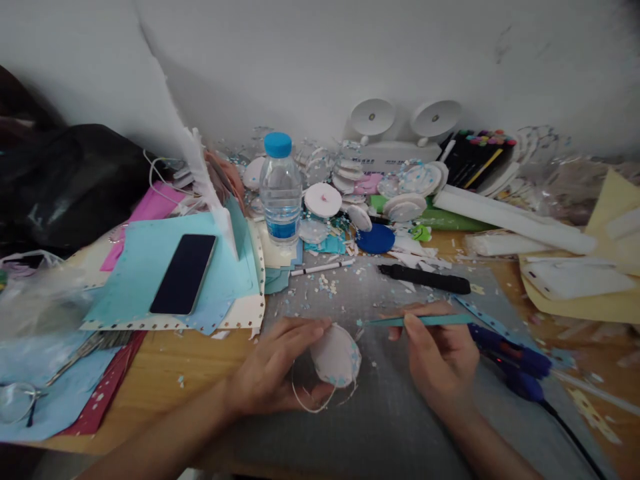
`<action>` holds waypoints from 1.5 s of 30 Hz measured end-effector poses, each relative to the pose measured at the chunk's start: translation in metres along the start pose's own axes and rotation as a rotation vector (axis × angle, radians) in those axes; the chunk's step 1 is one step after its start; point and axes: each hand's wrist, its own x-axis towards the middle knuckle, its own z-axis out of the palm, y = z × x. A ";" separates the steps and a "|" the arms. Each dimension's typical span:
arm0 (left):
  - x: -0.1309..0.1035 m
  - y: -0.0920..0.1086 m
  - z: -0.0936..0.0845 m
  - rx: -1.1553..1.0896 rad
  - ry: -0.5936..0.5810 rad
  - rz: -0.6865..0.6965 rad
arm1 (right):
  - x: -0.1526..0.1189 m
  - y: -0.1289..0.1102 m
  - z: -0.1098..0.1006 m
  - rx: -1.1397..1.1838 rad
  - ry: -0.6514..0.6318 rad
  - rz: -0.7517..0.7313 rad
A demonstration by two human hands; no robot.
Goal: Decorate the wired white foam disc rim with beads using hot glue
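My left hand [280, 367] holds a white round disc [334, 357] upright by its edge, over the grey mat [385, 413]. Small pale blue pieces dot the rim of the disc, and a thin cord loops below it. Pinched between the thumb and fingers of my right hand [437, 353] are teal tweezers [430, 320], their tips pointing left toward the disc. A tiny pale blue piece [359, 323] is near the tips; whether they grip it, I cannot tell. Bits of cut paper [327, 283] lie scattered on the mat.
A water bottle [281, 190] stands behind the mat, beside decorated white discs [323, 200]. A phone [183, 274] rests on teal paper [135, 267] at left. The black pen [425, 278] lies behind my right hand, and a blue glue gun [515, 357] lies to its right.
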 end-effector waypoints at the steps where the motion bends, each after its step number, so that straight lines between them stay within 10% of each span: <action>1: -0.001 0.000 0.000 0.005 0.001 0.011 | -0.001 -0.001 -0.001 0.003 0.000 0.006; 45: 0.003 0.005 0.000 0.123 0.012 0.050 | -0.004 -0.011 0.000 -0.218 -0.185 -0.225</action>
